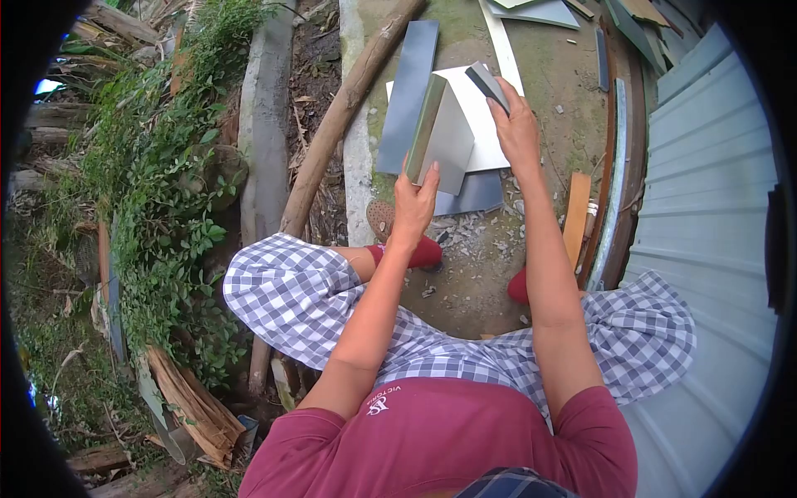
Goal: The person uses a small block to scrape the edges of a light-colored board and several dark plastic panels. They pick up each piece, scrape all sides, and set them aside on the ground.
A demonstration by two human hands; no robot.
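My left hand (415, 199) is closed on the lower end of a grey flat panel (451, 145) with a green-brown long edge, held tilted up. In my right hand (516, 124) is a small dark grey block (488, 87), gripped by its lower end and apart from the panel. Behind them on the ground lie a long blue-grey board (407, 95) and a white sheet (490, 137). Another blue-grey piece (471, 195) shows below the panel, partly covered.
Grey chips (498, 232) litter the ground between my feet. A wooden pole (349, 108) runs along the left, beside a concrete curb (264, 124) and green plants (178, 174). On the right are an orange-brown plank (576, 216) and a corrugated metal wall (714, 207). More offcuts (540, 12) lie ahead.
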